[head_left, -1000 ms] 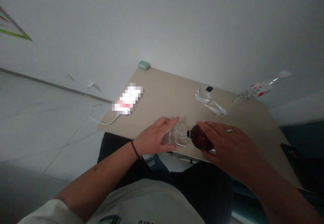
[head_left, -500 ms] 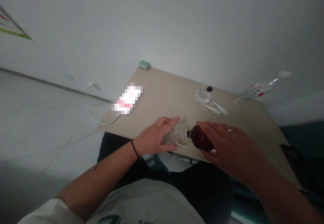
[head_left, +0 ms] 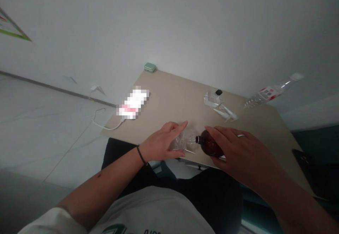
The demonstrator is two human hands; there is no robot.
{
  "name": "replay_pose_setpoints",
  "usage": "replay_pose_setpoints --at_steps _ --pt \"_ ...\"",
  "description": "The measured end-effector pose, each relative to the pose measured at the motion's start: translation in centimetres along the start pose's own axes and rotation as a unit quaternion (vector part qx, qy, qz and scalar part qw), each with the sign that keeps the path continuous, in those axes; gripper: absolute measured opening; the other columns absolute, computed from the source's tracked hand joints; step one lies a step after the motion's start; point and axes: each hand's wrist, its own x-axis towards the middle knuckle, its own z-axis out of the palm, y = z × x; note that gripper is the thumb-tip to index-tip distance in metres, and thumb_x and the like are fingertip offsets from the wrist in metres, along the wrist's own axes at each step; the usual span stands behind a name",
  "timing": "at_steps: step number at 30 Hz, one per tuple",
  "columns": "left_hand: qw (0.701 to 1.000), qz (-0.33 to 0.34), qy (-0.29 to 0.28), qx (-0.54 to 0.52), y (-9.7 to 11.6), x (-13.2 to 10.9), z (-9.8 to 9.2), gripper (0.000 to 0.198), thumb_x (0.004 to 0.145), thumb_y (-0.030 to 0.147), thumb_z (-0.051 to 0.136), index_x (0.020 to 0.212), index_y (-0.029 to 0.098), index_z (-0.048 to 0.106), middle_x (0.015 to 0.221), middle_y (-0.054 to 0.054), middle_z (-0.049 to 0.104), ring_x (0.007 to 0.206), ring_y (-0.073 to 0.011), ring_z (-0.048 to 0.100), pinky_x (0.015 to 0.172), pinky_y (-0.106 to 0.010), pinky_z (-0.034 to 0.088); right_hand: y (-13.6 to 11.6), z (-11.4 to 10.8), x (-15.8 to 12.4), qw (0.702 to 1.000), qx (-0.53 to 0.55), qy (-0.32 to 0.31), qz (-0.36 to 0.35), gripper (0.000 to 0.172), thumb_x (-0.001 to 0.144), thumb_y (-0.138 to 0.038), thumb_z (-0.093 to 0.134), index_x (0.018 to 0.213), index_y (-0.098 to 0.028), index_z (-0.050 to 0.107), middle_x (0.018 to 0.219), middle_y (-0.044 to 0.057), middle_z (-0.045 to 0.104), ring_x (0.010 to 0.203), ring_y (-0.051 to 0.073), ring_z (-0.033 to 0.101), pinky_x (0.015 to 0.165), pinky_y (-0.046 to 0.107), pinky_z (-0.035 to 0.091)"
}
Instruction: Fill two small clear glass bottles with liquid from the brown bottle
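Over the beige desk (head_left: 172,100), left hand (head_left: 159,145) curled around a clear bottle (head_left: 181,143), right hand (head_left: 241,153) gripping a brown bottle (head_left: 208,144), mouths just beside each other.
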Motion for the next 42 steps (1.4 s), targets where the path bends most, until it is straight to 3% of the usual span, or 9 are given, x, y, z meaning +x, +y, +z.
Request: replay_pose_setpoints --at_steps 17,31,42 --pt "1.000 0.004 -0.014 0.010 0.11 0.09 -0.14 0.109 0.087 0.060 0.071 0.166 0.031 0.002 0.142 -0.018 0.044 0.129 -0.0366 0.047 0.110 -0.062 0.045 -0.08 -0.07 -0.11 1.000 -0.006 -0.011 0.010 0.057 0.083 -0.026 0.068 0.137 -0.016 0.055 0.126 0.012 0.073 0.103 0.029 0.071 0.084 0.042 0.050" --pt "1.000 0.003 -0.019 0.009 0.23 0.10 -0.08 0.123 0.070 0.020 0.076 0.166 0.030 0.000 0.141 -0.015 0.041 0.129 -0.0367 0.047 0.109 -0.059 0.046 -0.18 -0.38 0.04 1.000 0.018 -0.019 0.012 0.058 0.080 -0.025 0.068 0.136 -0.015 0.056 0.127 0.013 0.073 0.105 0.030 0.070 0.086 0.042 0.049" --pt "0.999 0.024 -0.016 0.027 -0.19 0.07 0.00 0.125 0.067 0.018 0.071 0.165 0.029 -0.005 0.140 -0.014 0.040 0.129 -0.0372 0.045 0.110 -0.064 0.044 -0.67 -0.87 0.09 0.998 0.016 -0.045 0.035 0.058 0.082 -0.027 0.068 0.138 -0.017 0.056 0.128 0.015 0.072 0.102 0.031 0.070 0.082 0.041 0.047"
